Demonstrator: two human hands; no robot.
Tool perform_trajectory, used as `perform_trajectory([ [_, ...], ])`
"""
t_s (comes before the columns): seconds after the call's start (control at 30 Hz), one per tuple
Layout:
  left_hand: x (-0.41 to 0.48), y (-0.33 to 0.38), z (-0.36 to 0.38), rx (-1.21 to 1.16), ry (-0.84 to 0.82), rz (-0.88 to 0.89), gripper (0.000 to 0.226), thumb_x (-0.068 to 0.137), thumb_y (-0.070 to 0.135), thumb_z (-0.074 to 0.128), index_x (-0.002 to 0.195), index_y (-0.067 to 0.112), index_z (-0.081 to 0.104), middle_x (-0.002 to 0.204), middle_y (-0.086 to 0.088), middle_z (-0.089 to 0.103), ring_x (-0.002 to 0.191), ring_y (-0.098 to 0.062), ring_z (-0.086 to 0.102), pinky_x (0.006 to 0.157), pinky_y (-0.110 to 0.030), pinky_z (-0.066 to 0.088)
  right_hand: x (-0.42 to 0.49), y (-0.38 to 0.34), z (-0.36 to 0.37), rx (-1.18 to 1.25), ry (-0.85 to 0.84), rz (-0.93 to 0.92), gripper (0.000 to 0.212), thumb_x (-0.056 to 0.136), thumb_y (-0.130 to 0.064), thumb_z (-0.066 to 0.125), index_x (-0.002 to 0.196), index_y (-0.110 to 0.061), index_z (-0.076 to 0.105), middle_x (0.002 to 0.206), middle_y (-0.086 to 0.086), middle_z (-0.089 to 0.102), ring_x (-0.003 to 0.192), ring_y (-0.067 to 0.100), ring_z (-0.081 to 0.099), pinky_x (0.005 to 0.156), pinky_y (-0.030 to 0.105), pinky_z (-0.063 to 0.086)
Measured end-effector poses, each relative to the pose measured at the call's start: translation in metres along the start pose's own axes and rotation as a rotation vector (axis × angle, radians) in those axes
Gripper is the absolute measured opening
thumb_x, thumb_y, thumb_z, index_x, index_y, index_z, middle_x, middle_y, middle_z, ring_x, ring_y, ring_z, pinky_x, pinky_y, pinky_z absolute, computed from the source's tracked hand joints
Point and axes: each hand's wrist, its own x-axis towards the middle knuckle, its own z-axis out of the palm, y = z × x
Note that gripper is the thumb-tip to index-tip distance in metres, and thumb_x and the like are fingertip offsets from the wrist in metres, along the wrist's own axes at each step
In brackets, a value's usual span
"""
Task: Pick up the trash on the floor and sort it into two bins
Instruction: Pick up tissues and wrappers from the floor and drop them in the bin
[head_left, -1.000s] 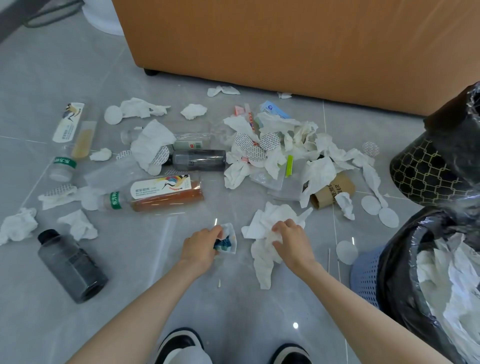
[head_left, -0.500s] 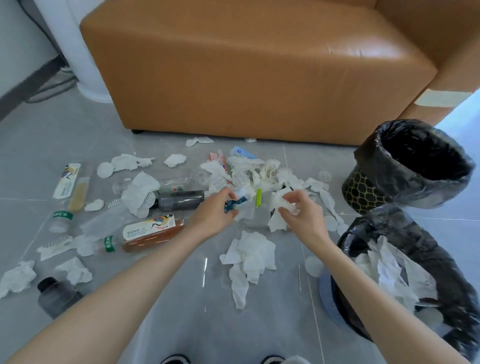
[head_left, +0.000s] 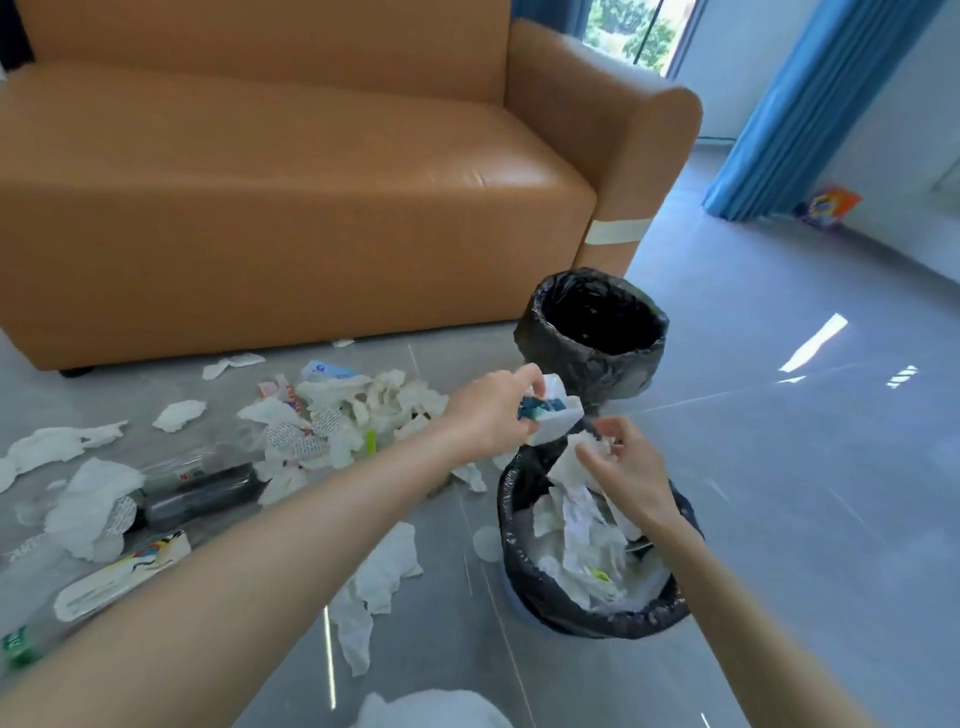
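Observation:
My left hand grips a small white wrapper with a teal print, held between the two bins. My right hand is closed on a crumpled white tissue just above the near bin, which has a black liner and holds a heap of white tissues. The far bin, also lined in black, looks dark inside. White tissues and round pads lie scattered on the grey floor, together with a dark bottle and a labelled bottle.
An orange leather sofa stands behind the litter. Blue curtains hang at the right, with a colourful packet on the floor beside them. Open grey tiled floor lies to the right of the bins.
Both hands rose from the floor and swung right with the wrapper and the tissue, from the litter pile to over the bins. The view turned up and to the right.

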Motion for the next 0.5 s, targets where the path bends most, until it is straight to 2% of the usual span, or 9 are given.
perform_trajectory([
  [0.07, 0.008, 0.017, 0.018, 0.016, -0.071, 0.016, 0.032, 0.089, 0.025, 0.057, 0.118, 0.025, 0.044, 0.113, -0.003, 0.057, 0.095, -0.026, 0.056, 0.068, -0.034, 0.044, -0.005, 0.015, -0.011, 0.005, -0.046, 0.085, 0.043, 0.086, -0.026, 0.066, 0.126, -0.017, 0.052, 0.123, 0.000, 0.059, 0.096, 0.015, 0.057, 0.075, 0.021, 0.046],
  [0.13, 0.011, 0.023, 0.038, 0.025, -0.135, 0.009, 0.038, 0.087, 0.026, 0.059, 0.122, 0.023, 0.044, 0.115, -0.004, 0.057, 0.097, -0.026, 0.056, 0.068, -0.033, 0.043, -0.010, 0.026, -0.019, -0.003, -0.081, 0.127, 0.047, 0.087, -0.023, 0.063, 0.132, -0.017, 0.049, 0.128, 0.001, 0.057, 0.091, 0.014, 0.057, 0.061, 0.011, 0.043],
  [0.17, 0.011, 0.023, 0.048, 0.018, -0.170, 0.008, 0.042, 0.087, 0.028, 0.060, 0.125, 0.022, 0.043, 0.116, -0.005, 0.057, 0.097, -0.025, 0.056, 0.068, -0.033, 0.043, -0.011, 0.030, -0.022, -0.020, -0.075, 0.132, 0.047, 0.088, -0.021, 0.062, 0.133, -0.017, 0.049, 0.129, 0.002, 0.056, 0.092, 0.013, 0.057, 0.059, 0.010, 0.042],
  [0.23, 0.008, 0.020, 0.062, -0.025, -0.253, -0.009, 0.050, 0.086, 0.033, 0.063, 0.131, 0.022, 0.042, 0.118, -0.003, 0.058, 0.101, -0.023, 0.057, 0.076, -0.034, 0.048, -0.015, 0.035, -0.029, -0.035, -0.045, 0.141, 0.043, 0.090, -0.015, 0.056, 0.133, -0.017, 0.050, 0.130, 0.003, 0.057, 0.095, 0.013, 0.058, 0.069, 0.010, 0.044],
  [0.3, 0.004, 0.016, 0.067, -0.070, -0.337, -0.014, 0.053, 0.087, 0.035, 0.062, 0.135, 0.022, 0.042, 0.124, -0.002, 0.058, 0.106, -0.020, 0.057, 0.086, -0.034, 0.050, -0.018, 0.037, -0.032, -0.064, -0.004, 0.122, 0.042, 0.090, -0.004, 0.048, 0.130, -0.017, 0.052, 0.131, 0.003, 0.058, 0.110, 0.020, 0.057, 0.086, 0.021, 0.042],
  [0.37, 0.002, 0.010, 0.066, -0.104, -0.364, -0.027, 0.051, 0.089, 0.033, 0.060, 0.136, 0.022, 0.042, 0.129, -0.001, 0.055, 0.111, -0.019, 0.056, 0.089, -0.031, 0.048, -0.019, 0.034, -0.032, -0.087, 0.022, 0.091, 0.046, 0.087, 0.001, 0.043, 0.127, -0.017, 0.055, 0.129, 0.002, 0.059, 0.110, 0.019, 0.056, 0.087, 0.023, 0.040],
  [0.5, 0.005, -0.009, 0.049, -0.137, -0.294, -0.068, 0.040, 0.090, 0.027, 0.058, 0.129, 0.022, 0.050, 0.127, 0.000, 0.058, 0.112, -0.016, 0.055, 0.092, -0.028, 0.045, -0.019, 0.013, -0.027, -0.048, 0.022, 0.003, 0.039, 0.090, -0.004, 0.046, 0.122, -0.021, 0.058, 0.122, -0.003, 0.061, 0.107, 0.016, 0.058, 0.085, 0.026, 0.045],
])
